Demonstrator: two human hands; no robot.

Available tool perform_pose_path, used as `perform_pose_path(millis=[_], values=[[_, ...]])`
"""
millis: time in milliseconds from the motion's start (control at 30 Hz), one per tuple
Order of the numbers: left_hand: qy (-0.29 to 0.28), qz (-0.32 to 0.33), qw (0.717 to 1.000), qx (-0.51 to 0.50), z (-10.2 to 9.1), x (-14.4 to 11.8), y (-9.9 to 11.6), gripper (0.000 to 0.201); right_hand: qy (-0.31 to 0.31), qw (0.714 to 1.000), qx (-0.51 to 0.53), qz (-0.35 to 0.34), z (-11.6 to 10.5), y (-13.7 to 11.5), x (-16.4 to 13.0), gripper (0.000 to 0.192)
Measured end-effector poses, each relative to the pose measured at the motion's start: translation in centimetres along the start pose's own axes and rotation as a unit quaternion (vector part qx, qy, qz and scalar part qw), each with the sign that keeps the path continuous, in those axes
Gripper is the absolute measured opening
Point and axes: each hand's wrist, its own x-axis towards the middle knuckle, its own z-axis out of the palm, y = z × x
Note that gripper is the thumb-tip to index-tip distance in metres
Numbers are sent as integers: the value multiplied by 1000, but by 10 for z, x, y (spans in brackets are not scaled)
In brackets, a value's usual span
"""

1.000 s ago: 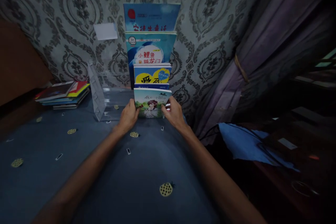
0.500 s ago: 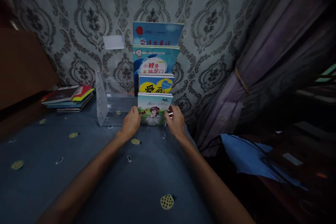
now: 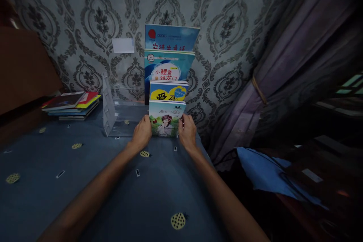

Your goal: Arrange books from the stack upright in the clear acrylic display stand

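Note:
A small green-and-white book (image 3: 166,121) with a cartoon figure on its cover stands upright in the front tier of a clear tiered rack (image 3: 108,107). My left hand (image 3: 142,133) grips its left edge with the fingers curled. On the opposite edge, my right hand (image 3: 187,131) is closed around the book's side, its fingertips partly hidden. Behind rise a blue-and-yellow book (image 3: 167,91), a teal book (image 3: 170,64) with a fish picture title, and a taller blue book (image 3: 171,37), each on a higher tier.
A stack of books (image 3: 75,106) lies at the left on the blue patterned cloth (image 3: 113,189). Patterned wallpaper (image 3: 227,26) is behind the rack. A tied curtain (image 3: 256,83) hangs at the right, above a blue cloth (image 3: 263,170). A brown box-like shape (image 3: 25,68) stands far left.
The view has shifted slightly. Both hands stay on the front book's edges, and my right hand sits a little closer in around it. The books keep their tiers.

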Motion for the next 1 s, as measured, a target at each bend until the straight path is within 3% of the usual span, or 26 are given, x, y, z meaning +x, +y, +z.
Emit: perform_pose_path(millis=[1000], values=[[-75,-25,995,64,-16,2,3,21,24,1000,9,10,7,1,0,20]])
